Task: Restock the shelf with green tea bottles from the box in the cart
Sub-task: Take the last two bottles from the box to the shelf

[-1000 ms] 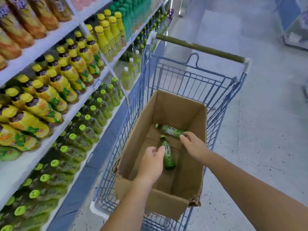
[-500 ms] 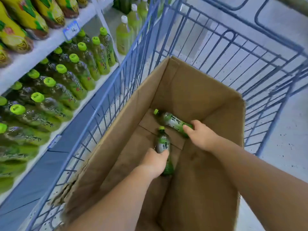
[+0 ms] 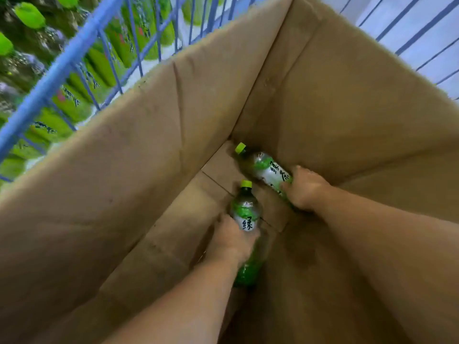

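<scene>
Two green tea bottles with lime caps lie on the floor of a deep cardboard box (image 3: 154,150) in the blue wire cart (image 3: 57,70). My left hand (image 3: 231,240) is wrapped around the middle of the nearer bottle (image 3: 244,214), whose cap points away from me. My right hand (image 3: 304,189) grips the lower body of the farther bottle (image 3: 263,166), which lies slanted against the box's far wall with its cap to the upper left. Both bottles rest on the box floor.
Through the cart's left bars I see shelf rows of green tea bottles (image 3: 104,65), blurred. The box walls rise high around both forearms. Pale floor (image 3: 422,28) shows past the cart's right bars.
My head has dropped much closer into the box. Both hands have gone from reaching for the bottles to closing around them. The bottles lie where they were.
</scene>
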A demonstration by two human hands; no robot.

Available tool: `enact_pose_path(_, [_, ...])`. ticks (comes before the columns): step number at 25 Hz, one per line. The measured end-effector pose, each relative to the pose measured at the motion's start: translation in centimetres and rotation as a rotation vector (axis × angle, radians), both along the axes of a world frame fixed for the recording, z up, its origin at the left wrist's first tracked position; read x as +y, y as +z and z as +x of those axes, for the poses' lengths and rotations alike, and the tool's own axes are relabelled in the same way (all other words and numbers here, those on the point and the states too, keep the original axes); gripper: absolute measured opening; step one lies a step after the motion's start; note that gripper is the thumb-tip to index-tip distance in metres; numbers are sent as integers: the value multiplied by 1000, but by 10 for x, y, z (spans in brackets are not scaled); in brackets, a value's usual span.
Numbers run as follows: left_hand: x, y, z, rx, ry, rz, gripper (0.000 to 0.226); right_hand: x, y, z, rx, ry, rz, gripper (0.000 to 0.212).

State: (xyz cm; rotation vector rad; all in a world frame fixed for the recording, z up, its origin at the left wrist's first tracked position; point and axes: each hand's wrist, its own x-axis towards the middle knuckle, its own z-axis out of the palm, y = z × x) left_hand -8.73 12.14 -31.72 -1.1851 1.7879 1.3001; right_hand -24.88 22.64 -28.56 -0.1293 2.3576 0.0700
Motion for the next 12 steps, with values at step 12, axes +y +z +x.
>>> enact_pose_path(12, [-43,-18,3,-86,-62,-215,79,-17,-30,7,-119,-145,-68,76])
